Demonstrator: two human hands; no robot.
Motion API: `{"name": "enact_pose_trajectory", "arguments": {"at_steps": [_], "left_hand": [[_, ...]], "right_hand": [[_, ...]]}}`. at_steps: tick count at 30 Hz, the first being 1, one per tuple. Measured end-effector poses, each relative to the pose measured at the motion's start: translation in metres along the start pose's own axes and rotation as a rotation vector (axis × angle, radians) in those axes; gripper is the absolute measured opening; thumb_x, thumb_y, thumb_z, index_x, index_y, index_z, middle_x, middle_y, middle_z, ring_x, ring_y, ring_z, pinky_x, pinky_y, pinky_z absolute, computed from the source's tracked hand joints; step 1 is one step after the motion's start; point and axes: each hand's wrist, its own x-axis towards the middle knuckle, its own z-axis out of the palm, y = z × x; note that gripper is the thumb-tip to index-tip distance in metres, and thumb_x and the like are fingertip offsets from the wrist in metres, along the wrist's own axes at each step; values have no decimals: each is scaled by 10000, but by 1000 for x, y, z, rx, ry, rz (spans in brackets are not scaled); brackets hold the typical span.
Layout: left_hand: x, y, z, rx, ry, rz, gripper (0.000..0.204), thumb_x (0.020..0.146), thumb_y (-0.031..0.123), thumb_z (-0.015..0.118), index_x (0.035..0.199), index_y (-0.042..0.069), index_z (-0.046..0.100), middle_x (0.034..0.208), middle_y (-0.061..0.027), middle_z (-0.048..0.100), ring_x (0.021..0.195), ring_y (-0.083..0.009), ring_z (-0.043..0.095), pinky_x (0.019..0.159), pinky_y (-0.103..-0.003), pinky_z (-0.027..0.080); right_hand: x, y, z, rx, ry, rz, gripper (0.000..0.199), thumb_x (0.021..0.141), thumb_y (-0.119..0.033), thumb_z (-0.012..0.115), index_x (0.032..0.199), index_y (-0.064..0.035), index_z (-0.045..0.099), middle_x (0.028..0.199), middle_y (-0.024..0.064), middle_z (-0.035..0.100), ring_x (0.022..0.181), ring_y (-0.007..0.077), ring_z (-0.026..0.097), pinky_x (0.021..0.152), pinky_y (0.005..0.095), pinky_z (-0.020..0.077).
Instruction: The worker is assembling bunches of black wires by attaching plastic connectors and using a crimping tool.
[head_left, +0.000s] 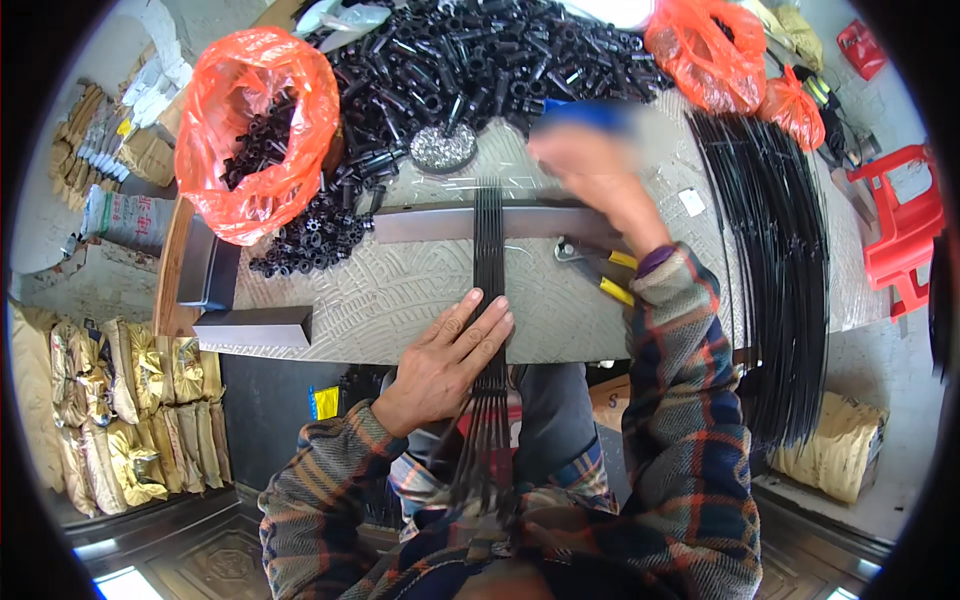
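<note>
My left hand (455, 355) lies flat, fingers stretched, on a row of thin black rods (488, 245) at the table's front edge. The rods cross a long grey metal bar (425, 224), and their near ends reach back toward my body. My right hand (590, 170) is beyond the bar, right of the rods, its fingers smeared. Against it is a blurred blue thing (590, 113); whether I grip it cannot be made out. A tool with yellow-and-black handles (600, 270) lies below my right wrist. A round heap of small shiny metal pieces (443, 148) sits beyond the bar.
A big pile of black tubular parts (500, 55) covers the table's far side. Red plastic bags (320, 130) (705, 60) stand at both ends. Many long black rods (770, 250) overhang the right front edge. A grey metal block (255, 327) lies front left; a red stool (895, 225) stands right.
</note>
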Motion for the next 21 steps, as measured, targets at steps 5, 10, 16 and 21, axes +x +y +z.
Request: {"name": "enact_pose_trajectory", "arguments": {"at_steps": [5,10,16,21], "left_hand": [[8,-1,1,-22,69,-31,567,756,174,540,1299,56,426,1395,-81,357,1296,-296,323,1007,-374,361],[4,1,3,59,83,-39,531,779,111,480,1304,66,419,1398,-70,352,1292,-285,331,1003,-355,370],[1,-1,9,82,142,-22,546,768,122,486,1308,80,421,1399,-60,353,1290,-281,335,998,-345,376],[2,0,0,35,96,-13,785,702,360,669,1373,124,335,1442,-75,283,1343,-294,220,1066,-518,183]], "right_hand": [[34,44,-24,-320,-176,231,129,780,-237,601,833,-153,682,849,88,642,803,277,623,668,378,477],[51,35,-21,-570,-521,184,245,787,-171,473,871,-59,674,925,174,653,849,325,641,734,432,502],[40,36,-20,-540,-231,139,230,799,-178,474,801,-31,650,890,171,648,813,335,639,701,435,504],[10,-1,-27,286,110,108,111,875,-74,435,912,-13,520,832,143,615,664,255,633,574,373,494]]}}
